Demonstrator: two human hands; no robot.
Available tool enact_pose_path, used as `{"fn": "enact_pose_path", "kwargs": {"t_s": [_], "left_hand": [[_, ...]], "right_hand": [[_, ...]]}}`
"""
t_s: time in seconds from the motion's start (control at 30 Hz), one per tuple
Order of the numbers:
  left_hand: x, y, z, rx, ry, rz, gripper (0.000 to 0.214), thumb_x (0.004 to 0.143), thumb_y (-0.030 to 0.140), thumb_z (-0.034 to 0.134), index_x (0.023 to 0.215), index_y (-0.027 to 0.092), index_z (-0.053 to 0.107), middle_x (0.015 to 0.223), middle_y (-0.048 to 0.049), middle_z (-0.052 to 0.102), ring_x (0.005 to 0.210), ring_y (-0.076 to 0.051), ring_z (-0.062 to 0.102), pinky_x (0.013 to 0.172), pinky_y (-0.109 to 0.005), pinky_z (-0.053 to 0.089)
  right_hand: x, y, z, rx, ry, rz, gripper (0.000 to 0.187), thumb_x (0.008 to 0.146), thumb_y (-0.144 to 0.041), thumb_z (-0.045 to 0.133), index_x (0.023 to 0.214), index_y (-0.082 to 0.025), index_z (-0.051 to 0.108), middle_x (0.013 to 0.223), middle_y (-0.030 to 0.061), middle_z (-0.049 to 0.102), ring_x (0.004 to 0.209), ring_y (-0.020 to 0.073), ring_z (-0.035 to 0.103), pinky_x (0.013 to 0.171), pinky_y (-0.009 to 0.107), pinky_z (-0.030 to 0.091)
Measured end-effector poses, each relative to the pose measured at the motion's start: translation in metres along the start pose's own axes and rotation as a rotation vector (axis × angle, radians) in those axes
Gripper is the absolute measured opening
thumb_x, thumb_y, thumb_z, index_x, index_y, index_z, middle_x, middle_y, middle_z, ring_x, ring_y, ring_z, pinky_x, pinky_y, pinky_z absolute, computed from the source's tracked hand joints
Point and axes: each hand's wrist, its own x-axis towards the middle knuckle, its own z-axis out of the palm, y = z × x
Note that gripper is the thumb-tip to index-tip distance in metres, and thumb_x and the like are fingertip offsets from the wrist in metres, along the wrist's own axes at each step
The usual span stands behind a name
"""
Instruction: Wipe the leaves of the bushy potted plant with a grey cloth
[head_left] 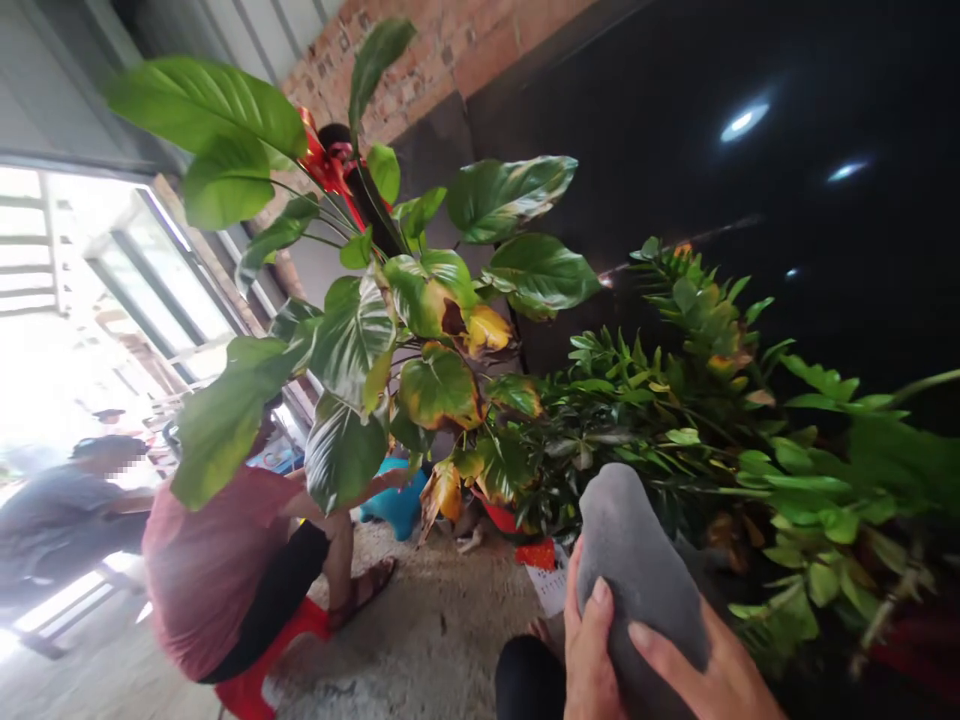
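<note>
The gray object [637, 580] is cut off by the bottom edge, and the hands [589, 650] are cut off too, so I cannot tell which hand is which. The seated person [217, 570] has the head hidden behind leaves [345, 450]. The blue thing [394, 505] is partly hidden by these leaves, and I cannot tell what it is. The print on the paper [551, 590] is too small to read. The far person [67, 520] is cut off by the left edge, and the head is blurred.
</note>
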Motion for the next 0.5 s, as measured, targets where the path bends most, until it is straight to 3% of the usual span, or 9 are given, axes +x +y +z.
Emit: {"fn": "enact_pose_path", "kwargs": {"t_s": [0.07,0.13,0.2,0.27,0.33,0.4,0.5], "left_hand": [[0.003,0.000,0.007,-0.002,0.066,0.015,0.062,0.059,0.048,0.080,0.114,0.020,0.070,0.115,-0.0089,0.073,0.125,-0.032,0.057,0.102,-0.037,0.048],[0.005,0.006,0.016,-0.007,0.089,0.020,0.061,0.054,0.051,0.083,0.105,0.018,0.072,0.110,-0.0102,0.074,0.123,-0.033,0.058,0.100,-0.037,0.049],[0.008,0.017,0.024,0.024,0.079,0.056,0.064,0.049,0.054,0.084,0.101,0.018,0.073,0.107,-0.0107,0.074,0.119,-0.033,0.060,0.096,-0.037,0.051],[0.014,0.031,0.030,0.138,0.041,0.141,0.064,0.052,0.056,0.082,0.104,0.019,0.073,0.111,-0.0103,0.073,0.117,-0.031,0.061,0.094,-0.035,0.051],[0.025,0.044,0.029,0.319,-0.018,0.240,0.059,0.062,0.054,0.076,0.110,0.020,0.071,0.119,-0.0101,0.070,0.116,-0.028,0.060,0.092,-0.033,0.051],[0.041,0.055,0.023,0.493,-0.031,0.338,0.053,0.071,0.051,0.070,0.114,0.020,0.070,0.122,-0.0110,0.068,0.113,-0.027,0.061,0.088,-0.032,0.051],[0.068,0.067,0.016,0.695,0.010,0.505,0.035,0.074,0.040,0.066,0.101,0.019,0.074,0.122,-0.0120,0.067,0.109,-0.026,0.061,0.088,-0.034,0.050]], "right_hand": [[0.011,-0.023,0.004,0.028,0.033,-0.034,0.064,0.059,-0.052,0.071,0.114,-0.018,0.071,0.115,0.0126,0.076,0.113,0.0362,0.066,0.095,0.041,0.055],[0.020,-0.053,0.004,0.060,-0.017,-0.118,0.061,0.057,-0.048,0.071,0.110,-0.017,0.072,0.113,0.0127,0.076,0.108,0.0357,0.068,0.095,0.042,0.054],[0.028,-0.081,0.003,0.106,-0.110,-0.175,0.051,0.057,-0.044,0.070,0.100,-0.018,0.074,0.102,0.0105,0.079,0.096,0.0334,0.072,0.088,0.041,0.056],[0.036,-0.094,0.003,0.192,-0.110,-0.144,0.041,0.056,-0.043,0.071,0.089,-0.020,0.075,0.088,0.0079,0.081,0.085,0.0318,0.073,0.080,0.040,0.057],[0.039,-0.085,0.003,0.309,-0.001,0.009,0.038,0.052,-0.046,0.071,0.079,-0.020,0.074,0.080,0.0079,0.081,0.082,0.0338,0.073,0.077,0.041,0.058],[0.034,-0.057,0.001,0.380,0.111,0.239,0.039,0.048,-0.050,0.071,0.073,-0.020,0.072,0.077,0.0101,0.081,0.088,0.0383,0.073,0.077,0.044,0.057],[0.018,-0.009,-0.008,0.288,0.197,0.437,0.038,0.046,-0.056,0.072,0.063,-0.023,0.069,0.076,0.0136,0.080,0.100,0.0435,0.069,0.086,0.047,0.055]]}}
